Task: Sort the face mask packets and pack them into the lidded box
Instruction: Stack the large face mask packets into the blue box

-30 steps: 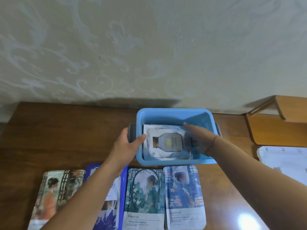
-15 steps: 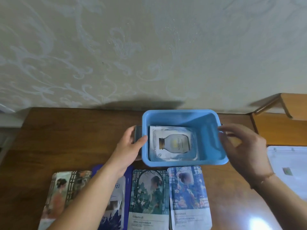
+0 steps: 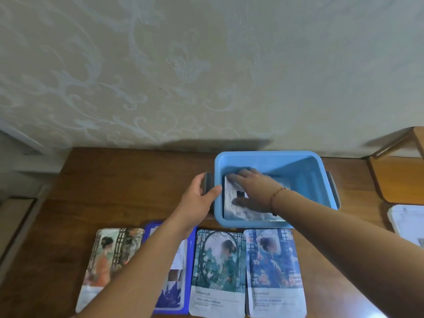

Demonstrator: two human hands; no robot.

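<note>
A light blue box [image 3: 270, 157] stands open on the wooden table near the wall. A silver face mask packet [image 3: 231, 211] lies flat inside it, at the left. My right hand [image 3: 254, 191] reaches into the box and lies on that packet with fingers stretched out, pressing it. My left hand [image 3: 197, 199] grips the box's left side, thumb over the rim and fingers round the dark handle [image 3: 208, 180]. In front of the box lie more packets in a row: an orange-toned one [image 3: 107, 260], a dark blue one [image 3: 174, 285] partly under my left forearm, a teal one [image 3: 218, 271] and a blue one [image 3: 273, 267].
A white lid [image 3: 408, 223] lies at the right edge of the table. A lighter wooden piece of furniture [image 3: 399, 180] stands to the right of the box. The patterned wall runs close behind the box.
My right hand was outside the box at its right side half a second ago; now it is inside, lying on the silver packet. My left hand keeps its hold on the left side.
</note>
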